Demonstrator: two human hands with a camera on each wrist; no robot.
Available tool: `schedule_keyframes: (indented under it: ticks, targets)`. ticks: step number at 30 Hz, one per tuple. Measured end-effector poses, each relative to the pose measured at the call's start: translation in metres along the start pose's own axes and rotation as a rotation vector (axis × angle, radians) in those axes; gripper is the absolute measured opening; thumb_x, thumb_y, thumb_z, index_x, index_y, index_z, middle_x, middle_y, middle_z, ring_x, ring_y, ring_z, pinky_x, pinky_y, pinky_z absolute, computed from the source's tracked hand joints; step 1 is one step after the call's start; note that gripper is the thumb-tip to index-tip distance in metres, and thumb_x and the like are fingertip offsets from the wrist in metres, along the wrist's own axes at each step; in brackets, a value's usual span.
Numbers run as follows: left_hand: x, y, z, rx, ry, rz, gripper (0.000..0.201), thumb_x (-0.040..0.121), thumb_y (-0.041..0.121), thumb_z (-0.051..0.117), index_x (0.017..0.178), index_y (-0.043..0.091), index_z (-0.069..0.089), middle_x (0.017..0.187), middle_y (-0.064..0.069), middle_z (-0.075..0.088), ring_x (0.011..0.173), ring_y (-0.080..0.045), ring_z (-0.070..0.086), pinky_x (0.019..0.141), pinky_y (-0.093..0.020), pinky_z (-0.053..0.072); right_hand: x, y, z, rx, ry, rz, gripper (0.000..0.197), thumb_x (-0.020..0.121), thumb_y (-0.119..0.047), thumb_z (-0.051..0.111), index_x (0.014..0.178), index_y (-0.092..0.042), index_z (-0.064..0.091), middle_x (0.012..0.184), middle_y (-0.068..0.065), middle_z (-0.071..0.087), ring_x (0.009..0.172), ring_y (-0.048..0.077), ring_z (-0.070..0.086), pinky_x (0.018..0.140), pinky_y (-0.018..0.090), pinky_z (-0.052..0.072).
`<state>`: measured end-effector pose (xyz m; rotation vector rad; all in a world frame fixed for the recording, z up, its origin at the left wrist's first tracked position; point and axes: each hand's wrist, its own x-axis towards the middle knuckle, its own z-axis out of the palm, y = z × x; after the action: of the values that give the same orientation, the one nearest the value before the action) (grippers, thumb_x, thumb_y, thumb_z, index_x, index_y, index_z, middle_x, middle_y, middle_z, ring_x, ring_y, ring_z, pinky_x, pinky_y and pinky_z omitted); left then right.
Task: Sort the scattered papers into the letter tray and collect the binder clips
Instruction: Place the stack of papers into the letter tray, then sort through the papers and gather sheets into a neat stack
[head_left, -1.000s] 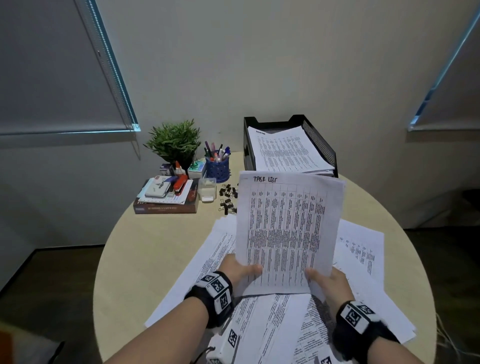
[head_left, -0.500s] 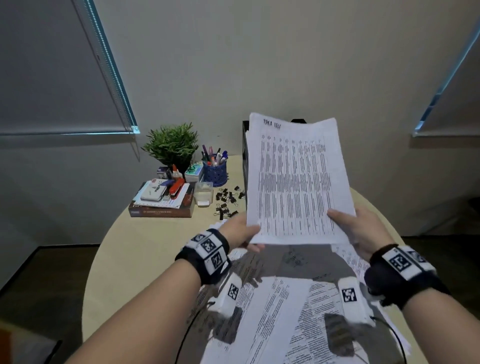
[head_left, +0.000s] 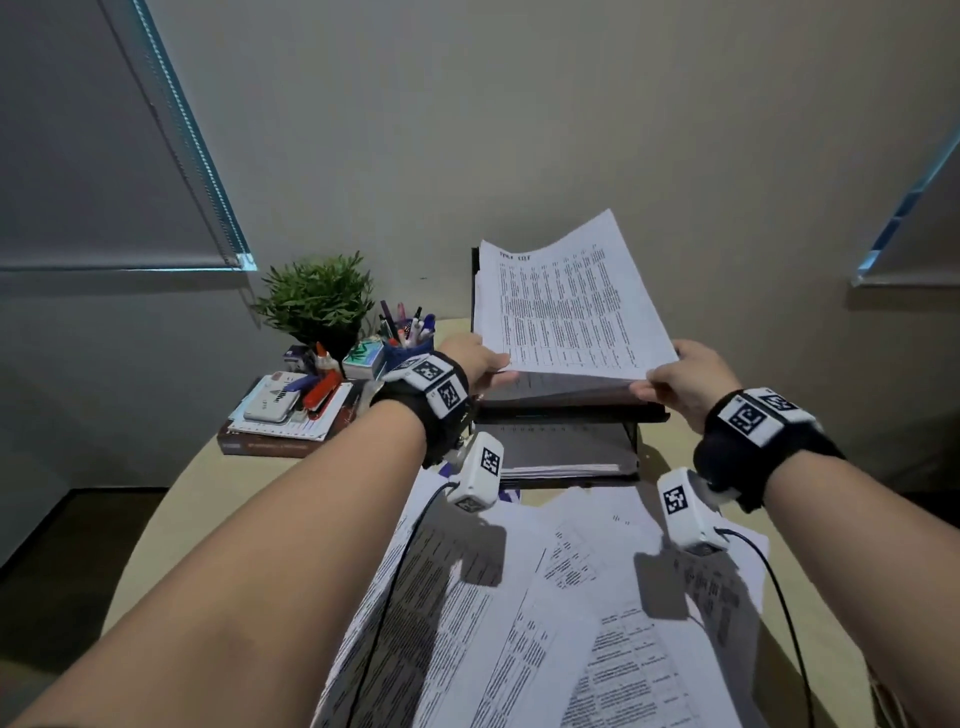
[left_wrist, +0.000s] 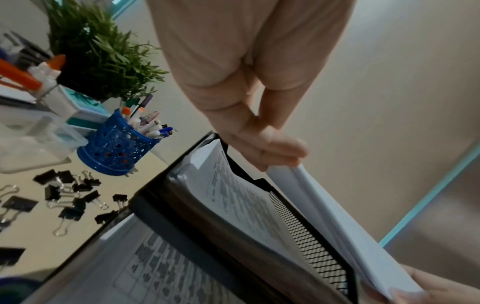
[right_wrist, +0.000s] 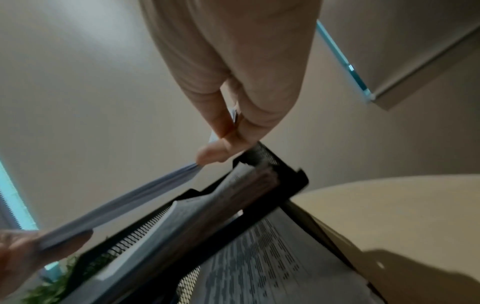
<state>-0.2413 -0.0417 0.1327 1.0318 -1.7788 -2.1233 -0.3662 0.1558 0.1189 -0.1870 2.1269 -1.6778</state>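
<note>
Both hands hold a thin stack of printed sheets (head_left: 566, 306) just above the top tier of the black mesh letter tray (head_left: 571, 415). My left hand (head_left: 480, 364) pinches its near left corner, and my right hand (head_left: 675, 379) pinches the near right corner. In the left wrist view the stack (left_wrist: 337, 222) hovers over papers lying in the tray (left_wrist: 306, 228). The right wrist view shows the stack (right_wrist: 135, 201) tilted above the tray (right_wrist: 280, 174). Black binder clips (left_wrist: 67, 197) lie scattered on the table left of the tray. More printed papers (head_left: 545, 613) cover the near table.
Left of the tray stand a blue pen cup (left_wrist: 114, 150), a potted plant (head_left: 317, 299), a clear plastic box (left_wrist: 33, 142) and a book (head_left: 280, 431) stacked with a stapler and other small items. The round beige table (head_left: 249, 499) ends close to the wall.
Both hands carried the held sheets forward and down, from in front of me to just over the tray's top tier. The stack now lies flatter.
</note>
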Motion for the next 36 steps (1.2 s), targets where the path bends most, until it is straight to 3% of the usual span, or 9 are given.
schedule_keyframes:
  ticks: [3, 6, 8, 12, 16, 20, 25, 31, 36]
  targets:
    - [0.016, 0.000, 0.007, 0.285, 0.088, -0.019, 0.023, 0.094, 0.010, 0.053, 0.111, -0.004, 0.056, 0.115, -0.018, 0.063, 0.084, -0.023, 0.061, 0.064, -0.020, 0.051, 0.018, 0.013, 0.006, -0.022, 0.004, 0.057, 0.033, 0.090, 0.017, 0.037, 0.121, 0.007, 0.047, 0.107, 0.024, 0.052, 0.064, 0.025, 0.060, 0.045, 0.018, 0.054]
    - [0.035, -0.012, 0.001, 0.633, 0.187, -0.082, 0.024, 0.088, 0.025, 0.063, 0.074, 0.006, 0.057, 0.070, -0.003, 0.070, 0.086, -0.019, 0.063, 0.066, -0.022, 0.052, 0.027, 0.025, 0.011, -0.113, 0.033, 0.092, 0.015, 0.088, 0.016, 0.046, 0.087, 0.004, 0.055, 0.083, 0.019, 0.059, 0.048, 0.021, 0.063, 0.045, 0.022, 0.055]
    - [0.044, -0.023, 0.000, 0.808, 0.184, -0.036, 0.023, 0.076, 0.016, 0.074, 0.082, -0.003, 0.063, 0.079, -0.013, 0.073, 0.083, -0.027, 0.069, 0.073, -0.037, 0.059, 0.031, 0.029, 0.013, -0.174, 0.067, 0.089, 0.021, 0.085, 0.016, 0.053, 0.070, 0.001, 0.051, 0.068, 0.019, 0.057, 0.042, 0.021, 0.060, 0.041, 0.026, 0.054]
    - [0.029, -0.026, -0.002, 1.037, 0.296, 0.105, 0.032, 0.078, 0.032, 0.070, 0.085, 0.005, 0.055, 0.083, -0.009, 0.059, 0.078, -0.027, 0.059, 0.063, -0.029, 0.045, 0.029, 0.029, 0.008, -0.282, 0.090, 0.043, 0.029, 0.082, 0.004, 0.065, 0.059, -0.003, 0.048, 0.055, 0.018, 0.057, 0.031, 0.019, 0.054, 0.047, 0.034, 0.055]
    - [0.014, -0.034, -0.013, 0.994, 0.308, 0.182, 0.047, 0.080, 0.043, 0.065, 0.103, 0.005, 0.051, 0.101, -0.014, 0.062, 0.094, -0.032, 0.060, 0.072, -0.032, 0.044, 0.010, 0.030, 0.001, -0.402, 0.117, -0.033, 0.031, 0.077, -0.022, 0.073, 0.057, -0.006, 0.055, 0.055, 0.014, 0.064, 0.050, 0.029, 0.063, 0.066, 0.044, 0.059]
    - [-0.014, -0.061, -0.024, 0.905, 0.256, 0.213, 0.036, 0.081, 0.039, 0.067, 0.095, 0.016, 0.042, 0.089, -0.007, 0.060, 0.079, -0.026, 0.058, 0.071, -0.032, 0.046, -0.031, 0.043, 0.004, -0.448, 0.114, -0.102, 0.031, 0.078, -0.035, 0.069, 0.067, -0.012, 0.050, 0.064, 0.013, 0.067, 0.058, 0.029, 0.067, 0.069, 0.044, 0.059]
    - [-0.057, -0.119, -0.053, 0.923, 0.154, 0.086, 0.037, 0.082, 0.030, 0.068, 0.109, 0.012, 0.049, 0.094, -0.007, 0.060, 0.086, -0.026, 0.061, 0.075, -0.030, 0.047, -0.097, 0.085, 0.018, -0.472, 0.008, -0.093, 0.024, 0.085, -0.026, 0.067, 0.084, -0.004, 0.056, 0.069, 0.004, 0.058, 0.057, 0.019, 0.061, 0.054, 0.027, 0.049]
    - [-0.094, -0.189, -0.098, 1.103, 0.122, -0.084, 0.053, 0.078, 0.040, 0.071, 0.121, 0.016, 0.050, 0.122, -0.007, 0.056, 0.110, -0.024, 0.056, 0.092, -0.032, 0.048, -0.154, 0.139, 0.032, -0.451, -0.077, 0.022, 0.022, 0.085, -0.029, 0.067, 0.085, -0.013, 0.052, 0.081, 0.009, 0.060, 0.069, 0.024, 0.064, 0.065, 0.034, 0.050]
    - [-0.108, -0.223, -0.139, 1.189, 0.210, -0.261, 0.080, 0.071, 0.053, 0.071, 0.132, 0.013, 0.039, 0.136, -0.013, 0.041, 0.125, -0.031, 0.043, 0.102, -0.041, 0.042, -0.191, 0.176, 0.038, -0.513, -0.134, 0.132, 0.029, 0.087, -0.033, 0.065, 0.101, -0.012, 0.049, 0.089, 0.007, 0.060, 0.070, 0.020, 0.055, 0.060, 0.027, 0.039]
